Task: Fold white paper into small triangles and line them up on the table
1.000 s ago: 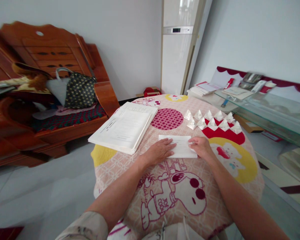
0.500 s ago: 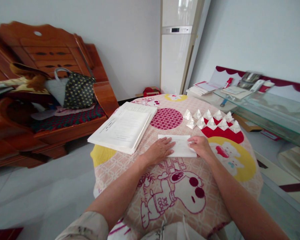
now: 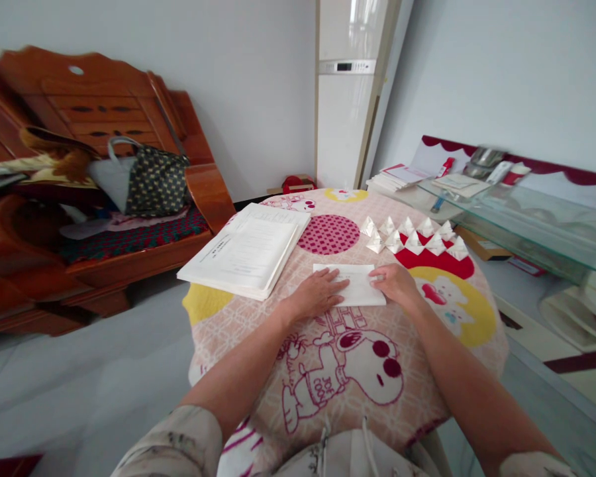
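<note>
A folded white sheet of paper (image 3: 357, 283) lies on a round table covered with a cartoon-dog cloth (image 3: 338, 371). My left hand (image 3: 316, 293) lies flat on the sheet's left end, fingers stretched out. My right hand (image 3: 395, 282) rests on the right end with its fingers curled and pressing down on the paper's edge. Just beyond the sheet stand several small folded white paper shapes (image 3: 413, 238) in two rows.
A thick stack of printed papers (image 3: 248, 250) lies at the table's left. A wooden bench (image 3: 144, 258) with a patterned bag (image 3: 156, 177) stands left. A glass table (image 3: 541, 222) with papers and cans is at right; a tall white appliance (image 3: 345, 93) stands behind.
Both hands have stayed on the folded sheet. The view has shifted slightly, so everything sits a little higher and to the left in the picture.
</note>
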`<state>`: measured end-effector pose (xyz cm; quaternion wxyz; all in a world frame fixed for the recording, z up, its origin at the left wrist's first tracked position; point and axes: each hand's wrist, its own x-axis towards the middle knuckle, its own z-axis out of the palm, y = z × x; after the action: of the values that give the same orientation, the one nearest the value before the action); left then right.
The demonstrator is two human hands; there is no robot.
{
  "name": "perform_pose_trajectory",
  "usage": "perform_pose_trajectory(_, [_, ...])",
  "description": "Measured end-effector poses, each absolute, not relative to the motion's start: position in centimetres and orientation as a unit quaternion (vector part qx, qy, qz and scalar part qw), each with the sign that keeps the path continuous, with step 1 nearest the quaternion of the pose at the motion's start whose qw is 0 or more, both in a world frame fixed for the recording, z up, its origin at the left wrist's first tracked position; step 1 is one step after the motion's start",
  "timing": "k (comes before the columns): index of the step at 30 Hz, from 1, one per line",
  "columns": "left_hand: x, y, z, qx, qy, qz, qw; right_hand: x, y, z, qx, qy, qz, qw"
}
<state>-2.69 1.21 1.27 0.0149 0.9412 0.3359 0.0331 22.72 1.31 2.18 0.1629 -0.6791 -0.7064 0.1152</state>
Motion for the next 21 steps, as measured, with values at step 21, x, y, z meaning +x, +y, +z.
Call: perform_pose_trajectory(21, [-2.5, 1.1, 1.5, 0.941, 0.335, 0.044, 0.019, 19.1, -3.1, 1.6, -0.477, -0.871, 0.046, 0.106])
